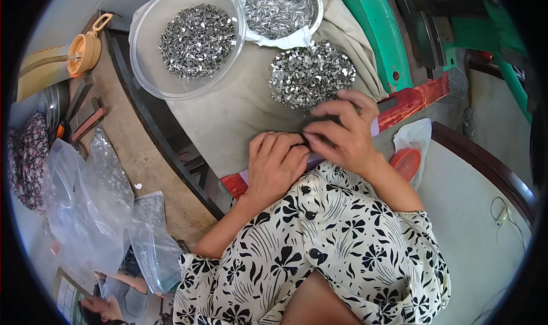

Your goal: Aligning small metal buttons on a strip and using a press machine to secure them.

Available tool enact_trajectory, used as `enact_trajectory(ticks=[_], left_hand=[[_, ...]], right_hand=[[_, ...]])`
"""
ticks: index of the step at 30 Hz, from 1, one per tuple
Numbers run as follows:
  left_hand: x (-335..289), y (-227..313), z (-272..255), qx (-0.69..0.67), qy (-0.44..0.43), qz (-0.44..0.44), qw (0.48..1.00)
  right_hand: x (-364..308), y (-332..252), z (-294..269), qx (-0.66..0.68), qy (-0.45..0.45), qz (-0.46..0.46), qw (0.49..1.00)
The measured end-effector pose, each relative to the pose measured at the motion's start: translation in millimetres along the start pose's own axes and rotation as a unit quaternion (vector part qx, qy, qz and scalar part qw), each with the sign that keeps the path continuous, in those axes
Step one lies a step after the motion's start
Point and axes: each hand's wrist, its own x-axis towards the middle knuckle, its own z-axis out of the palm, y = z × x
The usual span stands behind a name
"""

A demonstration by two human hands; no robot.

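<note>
My left hand [277,162] and my right hand [349,135] meet at the near edge of a grey-beige cloth [228,128]. The left fingers are curled in. On the right, thumb and forefinger pinch together against the left fingertips while the other fingers are raised. Whatever lies between them is too small or hidden to make out. Just beyond the right hand is a loose pile of small flat metal pieces [311,73]. Farther left stands a clear plastic bowl [142,68] of small dark-grey metal pieces [197,42]. Slim shiny metal parts [279,11] fill a white-lined basin [317,8].
Green machine framework [377,33] borders the cloth on the right, above a worn red edge [414,105]. A red round lid [406,164] lies near my right forearm. Clear plastic bags [85,211] and a wooden bench [142,153] are leftward. Another person [123,296] appears at lower left.
</note>
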Motion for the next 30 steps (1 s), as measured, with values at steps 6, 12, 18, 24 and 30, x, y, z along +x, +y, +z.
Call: enact_trajectory(ticks=[6,12,18,24,30], left_hand=[[-2.5,-1.5,-1.9,-0.028,0.002,-0.025,0.999],[-6.4,-2.3,-9.4,-0.062,-0.030,-0.057,0.996],[-7.3,-1.9,-8.0,-0.050,-0.018,-0.050,0.997],[-4.7,-1.2,-5.8,-0.038,-0.015,-0.035,0.999],[-2.0,0.4,-3.2,-0.036,-0.018,-0.013,0.999]], right_hand=[[-31.0,-1.2,-9.5,0.019,-0.039,-0.008,0.999],[-9.0,12.0,-7.1,-0.019,-0.022,0.016,0.999],[21.1,8.1,0.0,-0.022,-0.062,0.007,0.998],[21.0,4.6,1.0,-0.006,-0.064,0.025,0.998],[-4.3,5.0,-10.9,-0.005,-0.001,0.030,1.000]])
